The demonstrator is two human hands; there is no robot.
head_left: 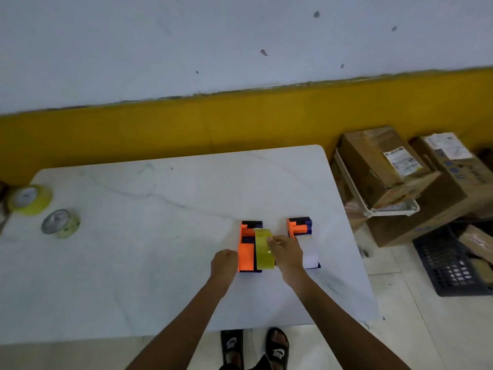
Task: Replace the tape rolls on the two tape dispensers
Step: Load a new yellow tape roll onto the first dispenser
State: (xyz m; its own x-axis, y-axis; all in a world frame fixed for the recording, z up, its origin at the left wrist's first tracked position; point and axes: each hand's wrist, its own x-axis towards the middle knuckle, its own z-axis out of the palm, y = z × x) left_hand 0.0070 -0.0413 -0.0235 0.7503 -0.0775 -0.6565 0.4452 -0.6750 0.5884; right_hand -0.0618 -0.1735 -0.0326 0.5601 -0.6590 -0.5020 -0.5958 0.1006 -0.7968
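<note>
Two orange and dark blue tape dispensers stand side by side on the white table [160,236]. The left dispenser [246,252] carries a yellow tape roll [262,249]. The right dispenser [300,227] carries a white roll [309,252]. My left hand [223,264] rests closed against the left dispenser's left side. My right hand [286,253] grips the yellow roll from its right side, fingers on top of it. Two spare rolls lie at the table's far left: a large yellow one [30,200] and a smaller one [60,223].
Cardboard boxes [378,166] and a white tray [373,206] are stacked right of the table. A dark plastic crate [453,263] sits on the floor beside them. A yellow-and-white wall runs behind the table. My sandalled feet [253,345] show below the near edge.
</note>
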